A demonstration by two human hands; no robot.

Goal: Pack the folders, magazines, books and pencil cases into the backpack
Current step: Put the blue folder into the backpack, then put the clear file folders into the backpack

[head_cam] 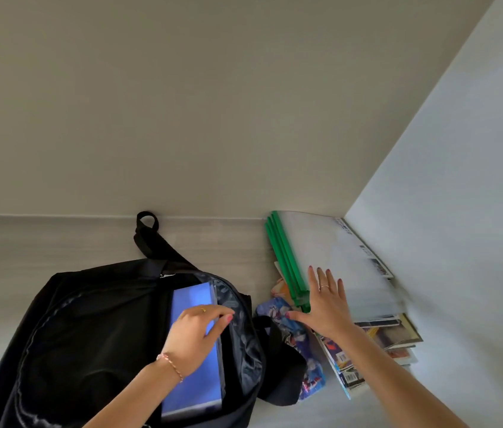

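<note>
Mid-pack: left hand (196, 338) curls fingers on blue flat folder (193, 359), already inside open black fabric backpack (89, 335). Right hand (325, 307) flat, fingers spread, over clear green-spined folders (321, 261) atop magazine stack (376, 344); printed pencil case (293, 338) thumb-side. Next, probably: grip top folder, slide it in.

Bare forearms; left wrist bracelet (171, 366), possibly beaded; ring each hand; painted nails.
</note>
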